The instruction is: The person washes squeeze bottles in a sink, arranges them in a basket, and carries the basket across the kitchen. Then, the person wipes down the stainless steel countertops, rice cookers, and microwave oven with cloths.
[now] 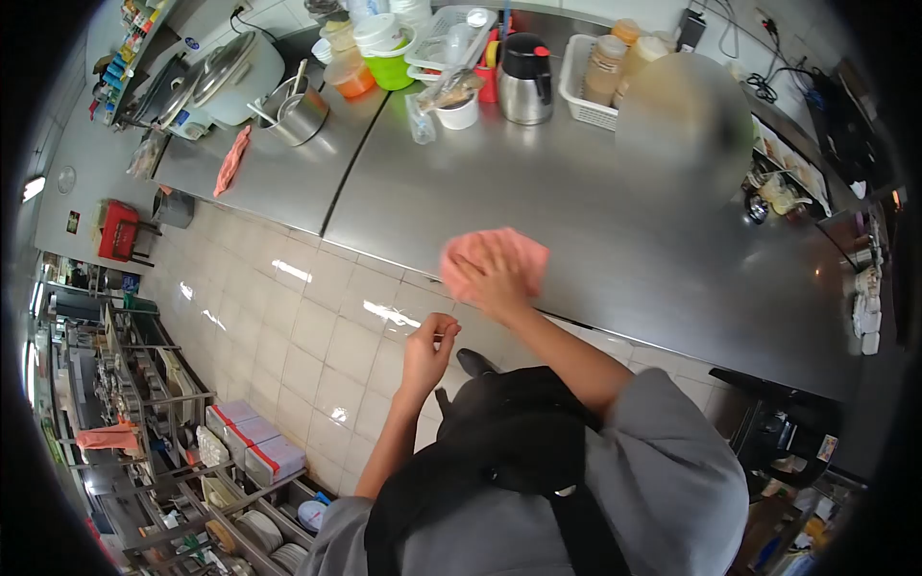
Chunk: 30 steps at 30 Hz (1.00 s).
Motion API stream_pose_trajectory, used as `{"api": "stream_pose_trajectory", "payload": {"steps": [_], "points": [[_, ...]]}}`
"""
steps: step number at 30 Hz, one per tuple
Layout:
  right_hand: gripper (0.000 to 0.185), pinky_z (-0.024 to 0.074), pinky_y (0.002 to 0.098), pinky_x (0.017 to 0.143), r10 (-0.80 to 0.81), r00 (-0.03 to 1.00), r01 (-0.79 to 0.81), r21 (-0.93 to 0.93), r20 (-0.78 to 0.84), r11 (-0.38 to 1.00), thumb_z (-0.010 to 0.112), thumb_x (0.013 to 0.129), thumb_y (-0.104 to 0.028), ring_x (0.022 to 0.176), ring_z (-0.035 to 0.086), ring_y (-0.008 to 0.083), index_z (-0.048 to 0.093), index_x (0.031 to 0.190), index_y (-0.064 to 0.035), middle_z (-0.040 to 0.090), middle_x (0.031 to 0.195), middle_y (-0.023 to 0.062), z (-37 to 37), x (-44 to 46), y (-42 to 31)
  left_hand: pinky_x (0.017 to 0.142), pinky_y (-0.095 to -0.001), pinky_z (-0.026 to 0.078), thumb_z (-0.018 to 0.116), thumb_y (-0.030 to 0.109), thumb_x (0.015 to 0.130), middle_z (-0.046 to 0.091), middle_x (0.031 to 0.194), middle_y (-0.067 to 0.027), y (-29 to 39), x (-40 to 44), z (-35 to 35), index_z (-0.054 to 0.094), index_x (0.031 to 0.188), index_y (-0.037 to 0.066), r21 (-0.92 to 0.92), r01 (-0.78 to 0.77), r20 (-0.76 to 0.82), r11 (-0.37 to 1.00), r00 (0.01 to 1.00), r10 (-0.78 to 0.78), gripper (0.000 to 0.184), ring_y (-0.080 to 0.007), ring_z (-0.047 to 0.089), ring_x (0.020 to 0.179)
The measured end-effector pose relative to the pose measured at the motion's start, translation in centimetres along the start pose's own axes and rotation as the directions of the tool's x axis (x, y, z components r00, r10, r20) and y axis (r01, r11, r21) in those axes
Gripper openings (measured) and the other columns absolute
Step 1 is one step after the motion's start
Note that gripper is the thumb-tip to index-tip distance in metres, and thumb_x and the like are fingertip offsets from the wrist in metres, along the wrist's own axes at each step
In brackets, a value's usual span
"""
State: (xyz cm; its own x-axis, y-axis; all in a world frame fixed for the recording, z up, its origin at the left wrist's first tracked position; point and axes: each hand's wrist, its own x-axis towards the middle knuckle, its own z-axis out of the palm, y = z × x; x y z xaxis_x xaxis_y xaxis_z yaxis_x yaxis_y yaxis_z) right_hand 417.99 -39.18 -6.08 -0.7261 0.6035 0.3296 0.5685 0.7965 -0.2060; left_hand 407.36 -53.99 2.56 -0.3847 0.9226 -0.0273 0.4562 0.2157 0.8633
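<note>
My right hand point(497, 284) lies spread over a pink cleaning cloth point(526, 252) and presses it on the steel counter point(423, 206) near the front edge. The cloth is bunched under the palm and fingers, and its left side reaches the counter's edge. My left hand point(429, 346) hangs in the air in front of the counter, over the tiled floor. Its fingers are curled in loosely, and I see nothing in them.
Along the wall stand a steel thermos jug point(526, 82), a white basket point(583, 84) of jars, a green tub point(392, 69), a steel pot point(296, 113) and a large cooker point(240, 77). A second pink cloth point(232, 161) lies on the left counter. Shelving point(144, 403) stands lower left.
</note>
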Motion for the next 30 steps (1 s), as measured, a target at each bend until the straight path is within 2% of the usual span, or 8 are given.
{"api": "stream_pose_trajectory", "payload": {"steps": [12, 14, 19, 21, 23, 26, 27, 30], "points": [[0.096, 0.0086, 0.0426, 0.119, 0.634, 0.768, -0.534, -0.637, -0.09, 0.556, 0.071, 0.07, -0.028, 0.143, 0.017, 0.0266, 0.021, 0.149, -0.0083, 0.02, 0.155, 0.0091, -18.5, -50.6, 32.9, 0.067, -0.03, 0.053, 0.061, 0.011, 0.091, 0.067, 0.079, -0.0093, 7.3, -1.9, 19.1, 0.06, 0.094, 0.002, -0.132, -0.131, 0.321, 0.983, 0.932, 0.167, 0.01, -0.0175, 0.066, 0.073], [0.065, 0.0428, 0.0391, 0.091, 0.91, 0.382, -0.9, 0.157, -0.16, 0.406, 0.055, 0.085, -0.031, 0.111, 0.054, 0.0254, 0.037, 0.141, -0.0034, 0.053, 0.127, 0.0126, -24.8, -56.5, 37.3, 0.066, -0.0295, 0.053, 0.061, 0.011, 0.091, 0.067, 0.079, -0.0093, 7.4, -2.5, 20.1, 0.06, 0.094, 0.002, -0.119, -0.127, 0.33, 0.985, 0.931, 0.16, 0.009, -0.0174, 0.066, 0.073], [0.053, 0.051, 0.0365, 0.063, 0.999, 0.014, -0.784, 0.619, -0.043, 0.038, 0.051, 0.092, -0.042, 0.071, 0.061, 0.0232, 0.048, 0.132, -0.0062, 0.065, 0.087, 0.0105, -33.7, -55.9, 42.0, 0.072, -0.0301, 0.053, 0.057, 0.01, 0.093, 0.068, 0.084, -0.0069, 7.3, -2.5, 19.0, 0.058, 0.093, 0.002, -0.021, -0.101, 0.391, 0.995, 0.915, 0.101, 0.008, -0.0152, 0.067, 0.08], [0.07, 0.052, 0.048, 0.076, 0.924, 0.061, -0.835, 0.526, 0.378, -0.16, 0.053, 0.089, -0.053, 0.083, 0.064, 0.0319, 0.034, 0.142, -0.0113, 0.065, 0.102, 0.0198, -32.7, -52.5, 42.0, 0.071, -0.03, 0.053, 0.057, 0.01, 0.093, 0.068, 0.084, -0.007, 7.0, -1.9, 18.2, 0.058, 0.093, 0.003, 0.009, -0.092, 0.355, 0.996, 0.931, 0.083, 0.007, -0.015, 0.067, 0.08], [0.067, 0.0362, 0.0566, 0.1, 0.934, 0.18, -0.867, -0.498, -0.31, 0.002, 0.04, 0.093, -0.054, 0.12, 0.049, 0.0392, 0.029, 0.146, -0.0132, 0.046, 0.134, 0.0282, -25.9, -45.5, 39.0, 0.07, -0.0292, 0.052, 0.057, 0.01, 0.093, 0.068, 0.083, -0.0069, 8.0, -1.1, 17.7, 0.058, 0.092, 0.003, 0.03, -0.12, 0.355, 0.992, 0.929, 0.102, 0.007, -0.015, 0.067, 0.079], [0.052, 0.0221, 0.0503, 0.11, 0.84, 0.368, -0.929, -0.116, -0.399, 0.351, 0.036, 0.098, -0.038, 0.134, 0.031, 0.0391, 0.037, 0.142, -0.0091, 0.037, 0.144, 0.0223, -19.7, -35.8, 36.4, 0.067, -0.027, 0.051, 0.057, 0.009, 0.093, 0.068, 0.082, -0.006, 9.2, 0.8, 18.3, 0.057, 0.091, 0.003, 0.034, -0.17, 0.295, 0.985, 0.943, 0.152, 0.007, -0.0141, 0.067, 0.076], [0.045, 0.0246, 0.049, 0.109, 0.581, 0.689, -0.712, -0.251, -0.434, 0.656, 0.034, 0.1, -0.032, 0.129, 0.037, 0.0362, 0.042, 0.137, -0.0064, 0.044, 0.137, 0.0184, -13.8, -33.8, 36.6, 0.067, -0.027, 0.051, 0.057, 0.009, 0.093, 0.068, 0.082, -0.006, 9.7, 1.4, 18.9, 0.057, 0.091, 0.003, 0.036, -0.178, 0.31, 0.983, 0.938, 0.158, 0.007, -0.0141, 0.067, 0.076], [0.045, 0.0254, 0.048, 0.109, 0.34, 0.91, -0.362, -0.054, -0.236, 0.931, 0.04, 0.097, -0.037, 0.13, 0.037, 0.0266, 0.047, 0.133, -0.0108, 0.049, 0.132, 0.011, -9.1, -23.1, 23.3, 0.058, -0.0262, 0.049, 0.058, 0.012, 0.093, 0.068, 0.079, -0.0059, 12.2, 3.4, 21.5, 0.06, 0.09, 0.003, -0.031, -0.27, 0.232, 0.962, 0.935, 0.27, 0.01, -0.0129, 0.064, 0.069]]}}
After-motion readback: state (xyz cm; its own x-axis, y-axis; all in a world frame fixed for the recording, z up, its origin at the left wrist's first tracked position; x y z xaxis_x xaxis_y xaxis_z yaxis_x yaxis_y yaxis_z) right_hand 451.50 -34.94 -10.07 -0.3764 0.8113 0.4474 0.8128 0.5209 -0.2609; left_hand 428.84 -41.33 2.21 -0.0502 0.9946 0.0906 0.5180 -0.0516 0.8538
